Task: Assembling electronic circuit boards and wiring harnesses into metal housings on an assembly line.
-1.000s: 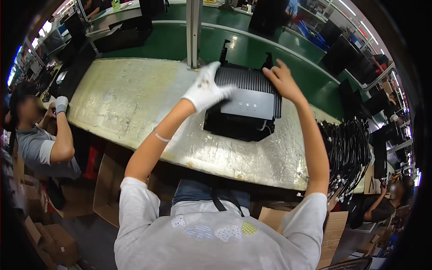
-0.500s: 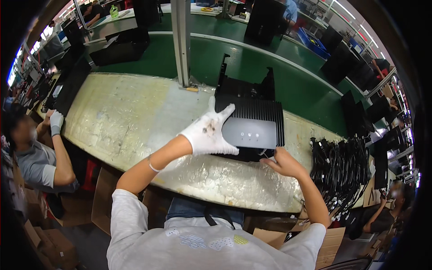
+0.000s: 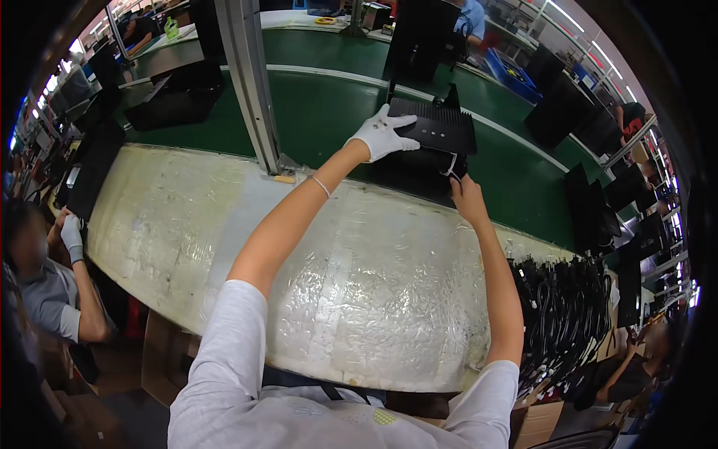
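A black electronic unit (image 3: 430, 133) with a ribbed cover panel lies across the green surface beyond the table's far edge. My left hand (image 3: 383, 135), in a white glove with dark smudges, rests spread over the panel's left side, fingers apart. At the near right corner my bare right hand (image 3: 467, 196) is closed, its fingertips pinching a short pale cable (image 3: 452, 164) that comes out by the panel's front edge. Below the panel the unit's near side is dark, so its details are hard to make out.
The film-covered table (image 3: 359, 284) spreads before me. A metal post (image 3: 250, 82) rises at its far edge. Bundled black cables (image 3: 561, 307) lie at the right. A gloved co-worker (image 3: 48, 277) sits at the left beside a black panel (image 3: 93, 168). Another black casing (image 3: 176, 93) lies far left.
Both my hands have moved the black unit away from me, off the table and onto the green surface. My arms are now stretched farther forward.
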Demonstrator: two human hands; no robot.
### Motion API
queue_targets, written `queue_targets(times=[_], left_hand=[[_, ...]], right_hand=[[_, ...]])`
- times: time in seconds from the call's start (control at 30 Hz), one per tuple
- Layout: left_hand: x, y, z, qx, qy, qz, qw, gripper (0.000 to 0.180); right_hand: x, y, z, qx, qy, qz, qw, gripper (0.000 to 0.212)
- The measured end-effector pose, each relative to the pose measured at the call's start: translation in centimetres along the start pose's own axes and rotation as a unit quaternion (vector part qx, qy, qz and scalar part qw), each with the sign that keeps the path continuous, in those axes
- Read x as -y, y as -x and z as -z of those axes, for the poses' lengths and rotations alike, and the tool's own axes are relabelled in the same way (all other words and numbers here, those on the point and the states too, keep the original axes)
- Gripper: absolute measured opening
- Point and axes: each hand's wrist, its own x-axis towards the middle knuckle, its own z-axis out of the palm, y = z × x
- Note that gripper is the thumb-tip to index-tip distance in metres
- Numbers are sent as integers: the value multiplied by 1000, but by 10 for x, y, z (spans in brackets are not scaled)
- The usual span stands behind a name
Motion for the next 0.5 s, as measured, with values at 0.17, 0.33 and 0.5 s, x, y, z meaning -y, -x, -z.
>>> queue_targets(times=[0.17,0.33,0.5], left_hand=[[-28,59,9,-122,171,86,974,93],[-39,136,-9,-58,85,136,985,85],[-34,197,-19,106,18,169,980,74]], right_hand=[[57,46,24,4,122,-74,990,41],[108,85,23,-120,92,29,988,65],[155,90,-35,-31,2,125,992,60]])
